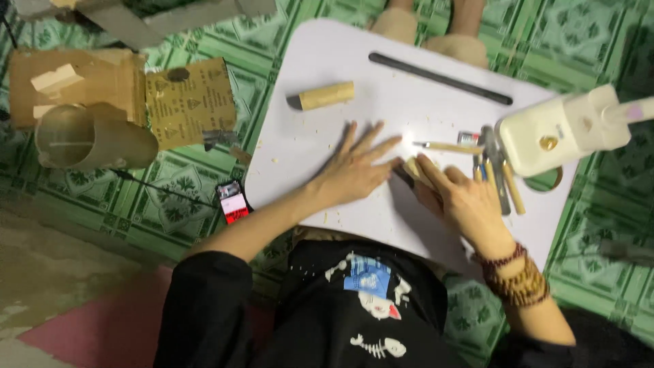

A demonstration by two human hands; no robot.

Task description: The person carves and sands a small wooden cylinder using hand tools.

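Head camera view, looking down on a white lap table (327,61) set over a green patterned floor. We see the left hand (354,167) lying flat on the table top, fingers spread and released, gripping nothing; its fingertips reach toward the small pale wooden piece (413,168) that the right hand (460,197) holds at the table's middle. The right fingers are curled around this piece, with a dark tip, perhaps a blade, showing just beneath it; we cannot tell exactly what that dark part is. We judge the wooden piece to be light, stiff and dry, unlikely to slip but small enough to twist in a loose grip, so it is best taken across its long sides, near the end away from the dark tip. Shavings scattered on the table suggest soft wood that dents under hard pressure. Just to the right lie a thin brush-like stick (446,146) and a cluster of slim hand tools (497,177), beside a cream-coloured lamp base (545,136). Farther up the table rest a short bamboo cylinder (325,95) and a long dark file (439,78). Off the table, at left, we note a sheet of sandpaper (189,102), a larger bamboo tube (92,140) and a phone (233,201).
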